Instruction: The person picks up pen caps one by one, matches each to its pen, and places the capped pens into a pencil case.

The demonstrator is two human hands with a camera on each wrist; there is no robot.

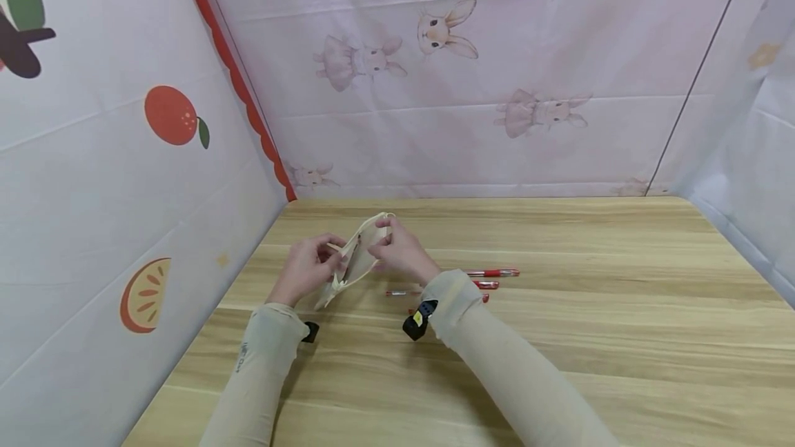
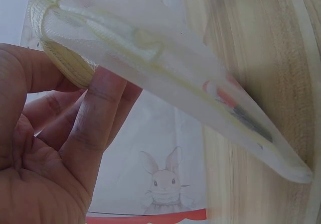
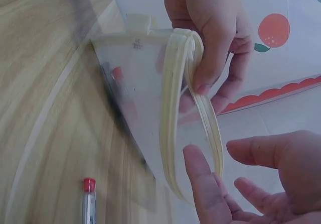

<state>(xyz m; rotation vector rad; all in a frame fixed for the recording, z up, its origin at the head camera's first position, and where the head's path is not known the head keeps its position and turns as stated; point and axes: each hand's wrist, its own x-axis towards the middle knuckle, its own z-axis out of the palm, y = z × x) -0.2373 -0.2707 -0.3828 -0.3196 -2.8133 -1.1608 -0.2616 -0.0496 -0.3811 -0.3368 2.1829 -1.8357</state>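
A translucent zipper pouch with pale yellow zipper edges is held tilted above the table, its mouth spread apart. My left hand pinches one end of the mouth between thumb and fingers, as the left wrist view also shows. Through the pouch wall a dark pen-like item with a red part is visible, blurred by the material. At the opposite end of the mouth is my right hand. In the right wrist view its fingers are extended, with thumb and index finger apart around the zipper edge.
Several red-and-clear pens lie near my right forearm, among them one pen farther back and another pen closer to the pouch. Wood-grain table extends to the right. Printed fabric walls stand behind and at both sides.
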